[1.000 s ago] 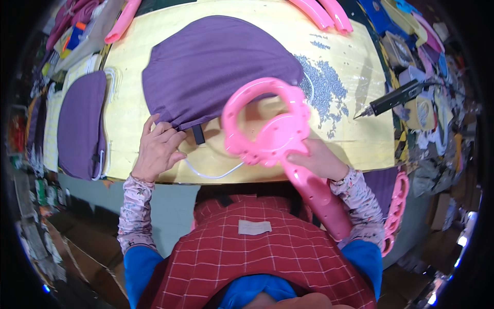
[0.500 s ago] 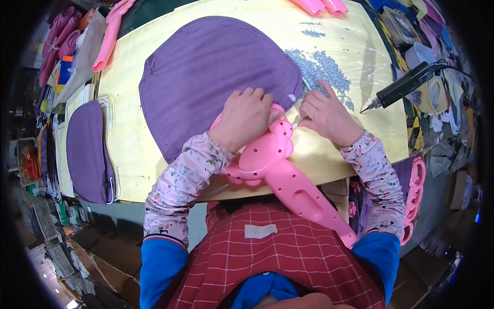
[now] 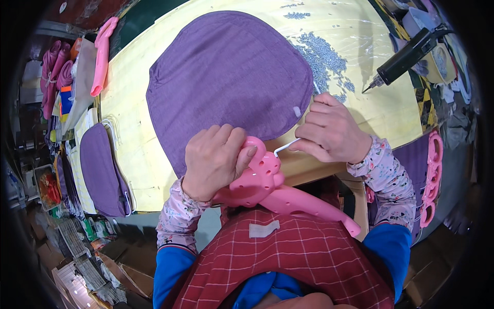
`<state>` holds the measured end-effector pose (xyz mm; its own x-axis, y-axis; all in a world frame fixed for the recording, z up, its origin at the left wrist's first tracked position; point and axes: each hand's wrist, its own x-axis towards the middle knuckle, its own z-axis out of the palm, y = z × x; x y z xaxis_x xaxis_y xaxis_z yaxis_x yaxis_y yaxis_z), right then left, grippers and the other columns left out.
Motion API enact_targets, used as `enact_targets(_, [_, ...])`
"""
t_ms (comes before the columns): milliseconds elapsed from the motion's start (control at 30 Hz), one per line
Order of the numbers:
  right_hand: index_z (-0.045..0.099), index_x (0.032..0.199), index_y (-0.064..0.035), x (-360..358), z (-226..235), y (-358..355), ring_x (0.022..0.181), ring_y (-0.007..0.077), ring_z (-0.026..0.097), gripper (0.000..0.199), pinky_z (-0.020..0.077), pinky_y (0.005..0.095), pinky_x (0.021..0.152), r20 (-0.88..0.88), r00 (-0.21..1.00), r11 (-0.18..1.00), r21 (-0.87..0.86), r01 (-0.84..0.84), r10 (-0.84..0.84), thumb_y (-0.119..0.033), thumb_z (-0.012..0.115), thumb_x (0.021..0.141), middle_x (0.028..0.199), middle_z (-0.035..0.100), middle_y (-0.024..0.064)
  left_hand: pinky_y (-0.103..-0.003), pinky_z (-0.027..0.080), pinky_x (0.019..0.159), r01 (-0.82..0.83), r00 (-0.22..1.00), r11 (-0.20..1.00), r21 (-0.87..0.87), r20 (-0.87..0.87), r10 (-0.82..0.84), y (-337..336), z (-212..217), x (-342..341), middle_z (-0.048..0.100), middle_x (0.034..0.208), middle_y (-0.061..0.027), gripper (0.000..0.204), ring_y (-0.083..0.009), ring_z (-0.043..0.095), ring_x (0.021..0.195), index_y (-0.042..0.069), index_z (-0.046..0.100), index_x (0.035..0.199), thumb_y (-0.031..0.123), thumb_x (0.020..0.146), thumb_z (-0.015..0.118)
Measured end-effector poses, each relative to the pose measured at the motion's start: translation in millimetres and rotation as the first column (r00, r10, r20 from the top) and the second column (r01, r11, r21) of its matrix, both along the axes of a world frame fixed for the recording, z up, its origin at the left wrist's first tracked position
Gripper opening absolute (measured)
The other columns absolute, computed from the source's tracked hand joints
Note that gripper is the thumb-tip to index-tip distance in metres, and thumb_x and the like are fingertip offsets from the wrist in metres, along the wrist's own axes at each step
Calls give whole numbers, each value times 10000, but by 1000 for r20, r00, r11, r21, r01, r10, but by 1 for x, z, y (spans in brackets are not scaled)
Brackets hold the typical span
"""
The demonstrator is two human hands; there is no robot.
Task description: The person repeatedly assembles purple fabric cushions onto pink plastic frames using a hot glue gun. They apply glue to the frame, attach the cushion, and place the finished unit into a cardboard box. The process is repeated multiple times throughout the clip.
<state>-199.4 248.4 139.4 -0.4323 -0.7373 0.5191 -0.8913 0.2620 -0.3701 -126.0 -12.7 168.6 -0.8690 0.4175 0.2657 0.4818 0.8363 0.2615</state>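
Observation:
My left hand [image 3: 213, 157] is closed around one end of a pink plastic part [image 3: 298, 201] with rounded lobes, small holes and a long arm. That part hangs over the table's near edge, in front of my apron. Between the fingers of my right hand [image 3: 333, 129] is a white cord [image 3: 288, 146]. One bent end of the cord meets the pink part beside a hole; whether it goes in, I cannot tell. Another white length shows above the right hand, by the edge of a purple cloth panel [image 3: 226, 72] lying flat.
Small metal screws [image 3: 321, 59] lie in a pile beyond my right hand. A black electric screwdriver [image 3: 406, 59] points toward them. Folded purple cloth [image 3: 102, 170] with white cords lies at left, a pink tubular part [image 3: 102, 62] farther back. Another pink part [image 3: 433, 180] stands at right.
The pink part has tilted and come nearer to me with my left hand. My right hand has come down closer, its fingers now closed on the cord, whose end shows at the part.

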Motion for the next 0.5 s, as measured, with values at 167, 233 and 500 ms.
enact_targets(167, [609, 716, -83, 37, -24, -10, 735, 208, 554, 181, 433, 345, 749, -116, 972, 969, 116, 219, -205, -212, 727, 760, 670, 535, 21, -448, 461, 598, -85, 992, 996, -24, 95, 87, 4, -36, -12, 593, 738, -116, 209, -337, 603, 688, 76, 578, 801, 230, 942, 577])
enact_targets(233, [610, 729, -75, 48, -30, -16, 750, 210, 555, 143, 442, 355, 764, -115, 965, 957, 146, 252, -236, -187, 696, 755, 698, 548, 33, -464, 481, 625, -101, 982, 995, -15, 160, 102, 4, -43, -18, 606, 736, -126, 208, -349, 623, 713, 81, 586, 815, 222, 965, 551])
enact_targets(500, [705, 1017, -38, 8, -31, 25, 989, 288, 645, 194, 528, 407, 869, -56, 951, 953, -36, 302, -304, -93, 677, 833, 1035, 695, 106, -419, 482, 643, 90, 996, 994, -68, 24, -88, 29, -58, -66, 618, 782, -78, 157, -277, 623, 746, 90, 636, 863, 223, 941, 608])
